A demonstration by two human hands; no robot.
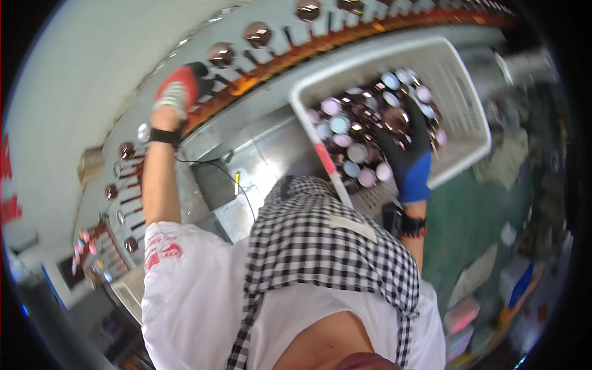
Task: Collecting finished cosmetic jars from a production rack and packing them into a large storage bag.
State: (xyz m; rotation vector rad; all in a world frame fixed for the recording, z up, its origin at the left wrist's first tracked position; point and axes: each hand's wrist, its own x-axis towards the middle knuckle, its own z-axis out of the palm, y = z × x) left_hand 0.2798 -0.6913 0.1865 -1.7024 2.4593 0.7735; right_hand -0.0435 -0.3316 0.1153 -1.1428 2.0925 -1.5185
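Observation:
My left hand [182, 87], in a red and black glove, is at the long orange-brown rail [290, 60] on the left. Its dark fingertips are blurred beside the dark upright pegs, so whether they hold anything is unclear. In the white plastic basket [459, 92], my right hand [407, 151] wears a blue and black glove. Thumb and fingers close around a shiny brown round cap [396, 121]. Around it lie many glossy brown pieces, some showing white, pink or pale blue round faces, such as a pale blue one [339, 124].
Shiny brown round pieces [258, 34] stand along the rail, which curves round the left side. A metal worktop [271, 145] lies beneath the basket, with a thin black cable [237, 179] across it. Green floor [456, 222] and piled items are at the right.

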